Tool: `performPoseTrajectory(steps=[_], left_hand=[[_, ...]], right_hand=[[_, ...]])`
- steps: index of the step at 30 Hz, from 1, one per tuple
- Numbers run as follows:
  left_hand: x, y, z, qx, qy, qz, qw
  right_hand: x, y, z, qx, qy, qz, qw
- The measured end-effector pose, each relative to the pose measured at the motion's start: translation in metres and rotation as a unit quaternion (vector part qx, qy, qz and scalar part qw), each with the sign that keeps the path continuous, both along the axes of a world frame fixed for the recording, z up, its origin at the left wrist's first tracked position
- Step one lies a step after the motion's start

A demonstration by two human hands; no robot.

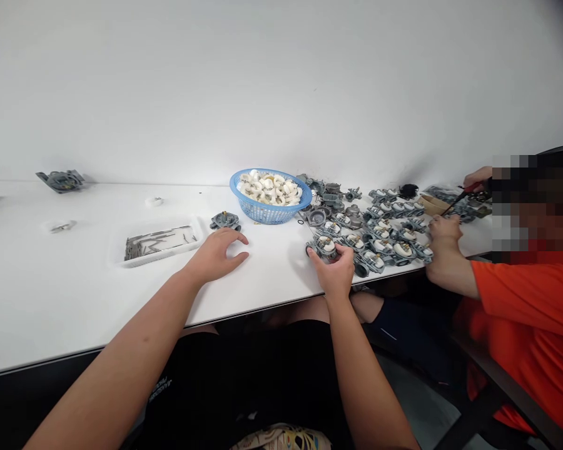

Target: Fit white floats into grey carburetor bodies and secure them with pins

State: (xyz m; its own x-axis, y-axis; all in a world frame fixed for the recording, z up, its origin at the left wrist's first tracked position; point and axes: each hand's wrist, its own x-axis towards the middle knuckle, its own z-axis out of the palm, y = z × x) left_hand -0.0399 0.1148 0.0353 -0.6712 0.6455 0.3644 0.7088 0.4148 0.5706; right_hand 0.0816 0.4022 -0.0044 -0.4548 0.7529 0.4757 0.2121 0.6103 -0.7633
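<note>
Carburetor (325, 247) with a white float on top sits under a person's right hand (332, 273) at the near edge of a crowded cluster of die-cast carburetors (385, 236) on a white table (75, 294). Right fingers (340, 256) curl down around the casting, gripping it in a hold that appears meant to steady it against the tabletop rather than lift it clear. Its long axis seems to run slantwise across the fingers toward the cluster, float facing upward, though the hand hides part of it. The left hand (214, 256) lies open and empty, fingers spread on the table, just short of a lone grey carburetor body (224, 220). Beyond those fingertips stands a blue plastic basket (263, 214) heaped with white floats (269, 189); to their left lies a clear tray (164, 257) of slim metal pins (159, 244). Past the right fingers, a co-worker in an orange shirt (530, 319) rests one hand (445, 230) by the rows and holds a red-handled tool (471, 189). Close rows, floats up, appear set out for easy reach.
</note>
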Motion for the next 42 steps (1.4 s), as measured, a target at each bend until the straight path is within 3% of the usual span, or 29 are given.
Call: performPoseTrajectory(steps=[10, 16, 22, 26, 31, 34, 37, 40, 42], left_hand=[[0.001, 0.000, 0.001, 0.006, 0.000, 0.001, 1.000], [0.000, 0.000, 0.000, 0.006, 0.004, 0.001, 1.000], [-0.003, -0.001, -0.004, 0.007, 0.009, 0.005, 1.000], [-0.004, -0.002, -0.004, 0.004, -0.001, 0.008, 1.000], [-0.003, -0.003, -0.003, -0.004, 0.004, 0.011, 1.000], [-0.003, -0.003, -0.004, -0.012, -0.003, 0.014, 1.000], [-0.005, -0.003, -0.005, -0.011, -0.003, 0.018, 1.000], [-0.006, -0.004, -0.006, -0.015, 0.005, 0.029, 0.999], [-0.006, -0.005, -0.005, -0.019, 0.013, 0.036, 0.999]], right_hand=[[0.000, -0.001, 0.001, 0.036, 0.022, 0.005, 0.999], [-0.001, -0.002, 0.001, -0.004, 0.025, 0.015, 1.000], [0.000, 0.001, 0.005, -0.067, -0.009, 0.081, 0.994], [0.022, -0.004, 0.005, -0.107, 0.011, 0.134, 0.985], [0.080, 0.002, 0.013, -0.119, 0.111, 0.155, 0.974], [0.111, 0.036, 0.038, -0.081, 0.202, 0.063, 0.974], [0.128, 0.103, 0.071, -0.021, 0.258, -0.033, 0.965], [0.129, 0.186, 0.095, 0.012, 0.232, -0.110, 0.966], [0.121, 0.233, 0.102, 0.020, 0.167, -0.146, 0.975]])
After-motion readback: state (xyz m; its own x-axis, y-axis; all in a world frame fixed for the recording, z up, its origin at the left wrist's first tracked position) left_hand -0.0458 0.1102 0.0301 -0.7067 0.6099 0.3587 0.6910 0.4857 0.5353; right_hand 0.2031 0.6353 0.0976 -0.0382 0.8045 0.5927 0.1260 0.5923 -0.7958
